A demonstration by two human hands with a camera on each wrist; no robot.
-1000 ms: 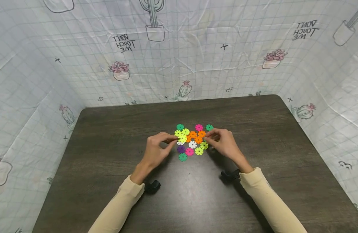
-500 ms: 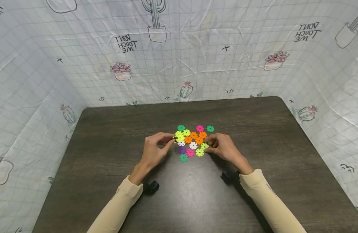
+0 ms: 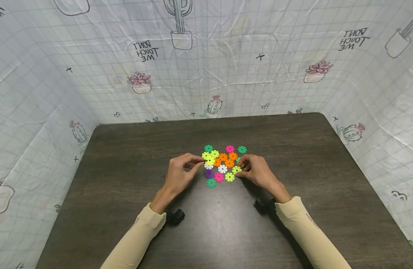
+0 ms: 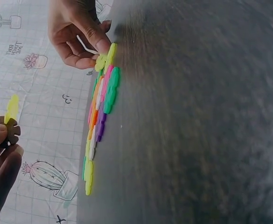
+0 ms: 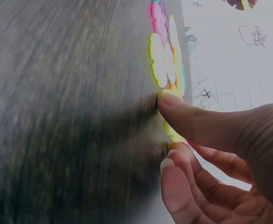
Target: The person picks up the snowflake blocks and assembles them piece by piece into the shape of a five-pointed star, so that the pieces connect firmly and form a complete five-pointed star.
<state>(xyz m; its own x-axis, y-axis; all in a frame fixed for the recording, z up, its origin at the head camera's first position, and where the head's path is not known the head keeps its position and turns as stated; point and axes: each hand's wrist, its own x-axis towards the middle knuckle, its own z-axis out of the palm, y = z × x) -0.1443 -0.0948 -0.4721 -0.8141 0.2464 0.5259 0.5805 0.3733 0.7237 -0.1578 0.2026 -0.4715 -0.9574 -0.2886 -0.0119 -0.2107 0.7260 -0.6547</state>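
Observation:
In the left wrist view, the left hand (image 3: 182,175) pinches a brown notched plastic disc (image 4: 11,134) between thumb and finger. A yellow notched disc (image 4: 11,107) sticks out from the brown one, and both are off the table. In the head view this yellow disc overlaps the left side of a flat group of notched discs. The right hand (image 3: 258,171) is at the group's right side, thumb and fingers curled at the edge of a yellow-green disc (image 3: 237,170). A green disc (image 3: 238,159) shows partly beside its fingers.
Around the hands lie orange discs (image 3: 229,163), a white disc (image 3: 222,169), a purple disc (image 3: 209,174), pink discs (image 3: 219,177) and green discs (image 3: 211,183) on the dark wooden table (image 3: 132,168). A printed cloth (image 3: 226,56) stands behind the table and along its sides.
The right hand has moved from near the upper right discs down to the yellow-green disc, which has shifted slightly right. The left hand has shifted slightly left and back with its discs.

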